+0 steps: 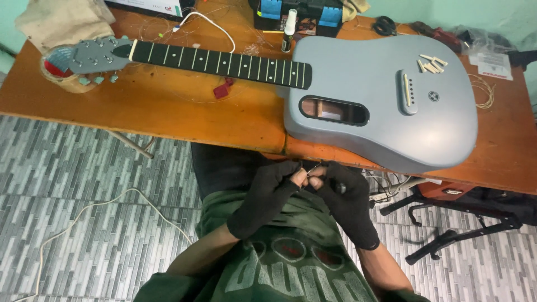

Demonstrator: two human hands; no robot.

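Note:
Both my hands wear black fingerless gloves and meet below the table edge, over my lap. My left hand (268, 193) and my right hand (344, 193) pinch a thin guitar string (313, 169) between their fingertips. On the wooden table (168, 106) above them lies a grey-blue acoustic guitar (386, 95) with no strings, its black fretboard (224, 62) pointing left and its headstock (98, 55) resting on a tape roll. Several white bridge pins (431, 63) lie loose on the guitar's body near the bridge (408, 91).
A small white bottle (289, 31) and a black-and-blue tool case (296, 14) stand at the table's back. A red pick-like piece (222, 89) lies by the neck. Coiled strings (485, 92) lie at the right. A black stand (447, 223) and a cable (100, 204) lie on the tiled floor.

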